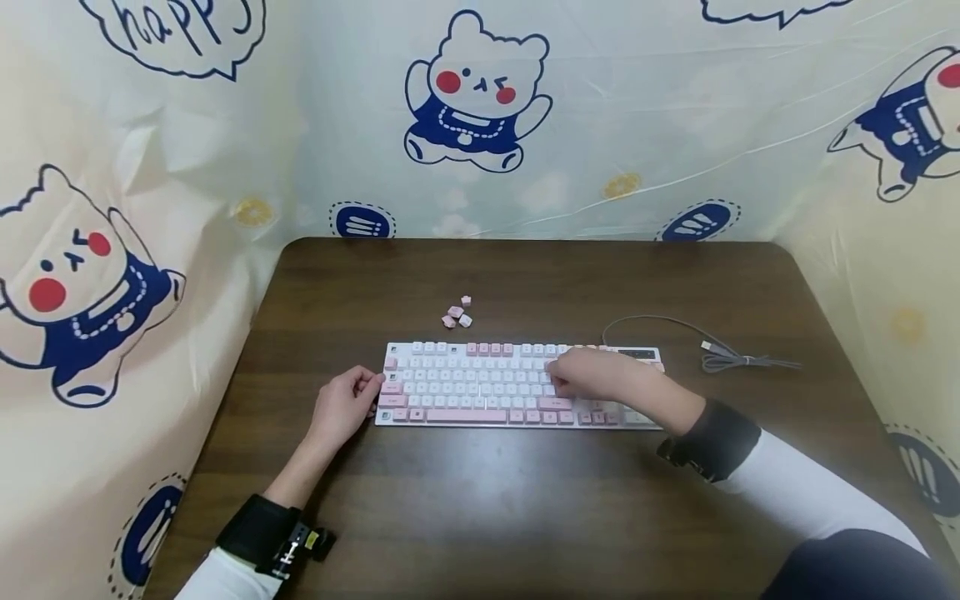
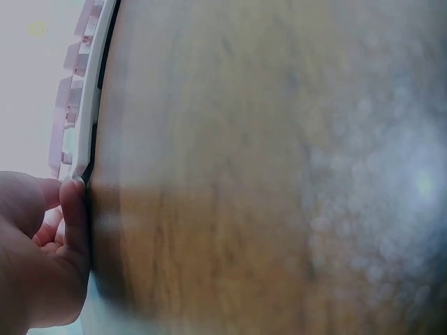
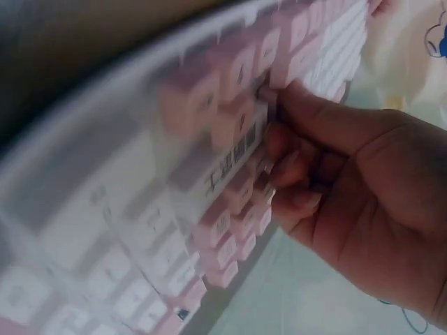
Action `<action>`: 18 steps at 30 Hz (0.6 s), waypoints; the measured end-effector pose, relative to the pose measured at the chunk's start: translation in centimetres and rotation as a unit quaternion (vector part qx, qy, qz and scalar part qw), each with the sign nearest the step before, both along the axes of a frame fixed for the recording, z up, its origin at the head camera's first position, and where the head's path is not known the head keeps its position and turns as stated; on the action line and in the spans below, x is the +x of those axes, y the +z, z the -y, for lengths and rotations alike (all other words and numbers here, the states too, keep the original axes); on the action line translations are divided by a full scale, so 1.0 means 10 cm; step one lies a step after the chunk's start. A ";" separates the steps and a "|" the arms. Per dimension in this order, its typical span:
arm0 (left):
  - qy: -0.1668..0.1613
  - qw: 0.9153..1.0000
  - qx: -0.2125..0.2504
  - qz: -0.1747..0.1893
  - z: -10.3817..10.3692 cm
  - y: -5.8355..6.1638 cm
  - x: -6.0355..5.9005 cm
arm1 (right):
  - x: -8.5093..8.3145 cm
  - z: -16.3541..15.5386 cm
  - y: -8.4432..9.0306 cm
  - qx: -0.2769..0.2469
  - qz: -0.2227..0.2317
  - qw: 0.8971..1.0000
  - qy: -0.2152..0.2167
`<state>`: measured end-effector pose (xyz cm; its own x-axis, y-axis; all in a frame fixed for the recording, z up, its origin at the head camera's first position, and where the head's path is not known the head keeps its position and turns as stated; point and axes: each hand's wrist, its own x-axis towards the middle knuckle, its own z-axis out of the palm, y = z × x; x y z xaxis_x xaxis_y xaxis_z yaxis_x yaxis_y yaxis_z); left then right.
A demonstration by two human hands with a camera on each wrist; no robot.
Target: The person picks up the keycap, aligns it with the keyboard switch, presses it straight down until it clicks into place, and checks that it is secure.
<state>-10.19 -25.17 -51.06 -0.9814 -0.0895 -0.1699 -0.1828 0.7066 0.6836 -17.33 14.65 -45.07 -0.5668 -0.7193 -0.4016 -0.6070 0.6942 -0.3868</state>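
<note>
A white and pink keyboard lies flat on the brown table. At its left end my left hand grips the edge, thumb and fingers curled. The left wrist view shows this hand against the corner of the keyboard's side. My right hand reaches over the right part of the keys. Seen from the right wrist, that hand pinches a small pink keycap with thumb and forefinger, beside a dark gap among the keys. The other fingers are curled, and the keycap is mostly hidden.
Behind the keyboard lie several loose pink and white keycaps. A grey cable with a USB plug lies bundled at the right. Patterned curtains enclose the back and sides of the table.
</note>
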 end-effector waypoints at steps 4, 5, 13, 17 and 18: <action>0.001 1.000 0.000 0.001 0.00 0.01 0.00 | 0.03 -0.11 0.00 -0.037 -0.014 0.999 -0.007; 0.001 1.000 0.000 0.002 -0.01 0.00 0.00 | 0.03 -0.16 0.00 -0.051 -0.012 0.999 -0.013; 0.005 1.000 -0.004 -0.002 -0.02 0.01 0.01 | 0.11 -0.82 0.03 -0.121 -0.015 0.984 -0.130; 0.003 1.000 0.001 -0.001 -0.01 0.00 0.01 | 0.21 -1.20 0.01 -0.125 -0.027 0.967 -0.220; 0.002 1.000 0.003 0.002 -0.01 0.00 0.02 | 0.24 -1.28 -0.01 -0.125 -0.028 0.963 -0.239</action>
<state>-10.03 -25.11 -51.06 -0.9803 -0.0930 -0.1745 -0.1889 0.7010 0.6877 -14.93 27.44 -45.17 -0.8727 -0.4414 -0.2084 -0.2669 0.7890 -0.5534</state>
